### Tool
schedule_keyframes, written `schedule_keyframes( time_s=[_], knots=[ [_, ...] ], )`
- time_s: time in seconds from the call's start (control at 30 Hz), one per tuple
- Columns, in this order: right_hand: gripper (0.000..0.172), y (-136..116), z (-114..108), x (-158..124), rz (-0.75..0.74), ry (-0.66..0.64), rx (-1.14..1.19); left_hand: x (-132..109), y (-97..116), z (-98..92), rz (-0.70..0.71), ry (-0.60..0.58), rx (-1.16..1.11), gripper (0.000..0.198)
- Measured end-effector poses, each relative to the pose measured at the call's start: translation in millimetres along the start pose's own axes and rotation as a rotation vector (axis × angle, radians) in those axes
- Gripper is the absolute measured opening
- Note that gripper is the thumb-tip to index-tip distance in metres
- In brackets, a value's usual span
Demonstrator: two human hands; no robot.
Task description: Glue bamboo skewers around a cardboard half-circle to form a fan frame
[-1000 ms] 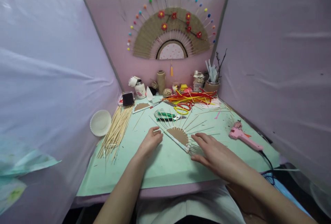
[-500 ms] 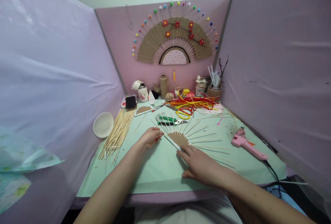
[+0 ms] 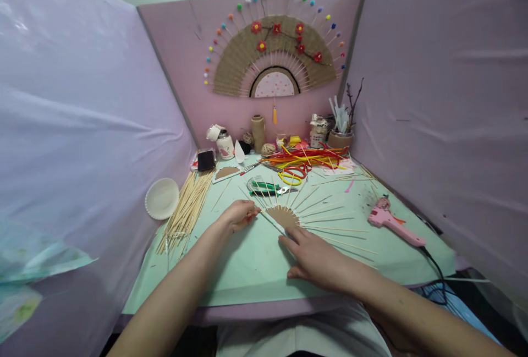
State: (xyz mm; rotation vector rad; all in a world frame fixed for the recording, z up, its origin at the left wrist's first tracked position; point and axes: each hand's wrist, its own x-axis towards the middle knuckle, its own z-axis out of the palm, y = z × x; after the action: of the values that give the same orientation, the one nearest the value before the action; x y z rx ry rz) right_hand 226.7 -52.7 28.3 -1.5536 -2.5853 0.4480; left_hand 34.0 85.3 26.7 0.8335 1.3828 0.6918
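A brown cardboard half-disc [image 3: 282,216] with a white straight edge lies on the table, and thin wooden sticks [image 3: 330,229] fan out from its curved side. My left hand [image 3: 240,215] is at its left corner, thumb and fingers pinched on what looks like the end of a thin stick; the fingertips hide most of it. My right hand [image 3: 311,255] lies spread over the half-disc's near right end, fingertips pressing on the cardboard and holding nothing. Just beyond the fan are green-handled pliers [image 3: 266,187].
Loose sticks [image 3: 187,208] and a white dish [image 3: 162,198] are at left. A pink glue gun [image 3: 394,224] with a cord lies right. Behind are scissors [image 3: 291,177], red and yellow pipe cleaners [image 3: 307,157], jars and twine [image 3: 258,134]. A finished fan [image 3: 274,60] hangs on the back wall.
The camera view has shifted slightly. My left fingertips have come right up to the half-disc's left corner. The right hand stays on the cardboard.
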Motion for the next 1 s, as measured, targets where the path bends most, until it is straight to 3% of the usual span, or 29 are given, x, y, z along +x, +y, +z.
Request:
schedule_keyframes(
  time_s=[0.2, 0.4, 0.53, 0.67, 0.77, 1.0],
  knots=[
    [0.069, 8.0, -6.6, 6.9, -0.003, 0.036, -0.012, -19.6, -18.5, -8.3, 0.078, -0.004, -0.02, 0.029],
    [0.032, 34.3, -31.9, 40.0, 0.065, 0.145, -0.032, -6.3, -40.2, -1.4, 0.519, 0.309, 0.344, 0.03],
    [0.029, 60.4, -53.2, 76.6, 0.165, 0.226, -0.013, 27.7, -21.6, -1.3, 0.517, 0.471, 0.474, 0.035],
    [0.026, 85.0, -73.8, 121.1, 0.198, 0.236, -0.018, 68.4, 16.3, -13.8, 0.516, 0.549, 0.49, 0.038],
    [0.028, 97.9, -87.1, 154.8, 0.206, 0.243, -0.003, 92.4, 33.3, -20.5, 0.531, 0.571, 0.503, 0.031],
    [0.033, 105.7, -94.1, 221.5, 0.137, 0.153, 0.048, 107.4, 22.9, -19.3, 0.632, 0.54, 0.604, 0.032]
  ],
)
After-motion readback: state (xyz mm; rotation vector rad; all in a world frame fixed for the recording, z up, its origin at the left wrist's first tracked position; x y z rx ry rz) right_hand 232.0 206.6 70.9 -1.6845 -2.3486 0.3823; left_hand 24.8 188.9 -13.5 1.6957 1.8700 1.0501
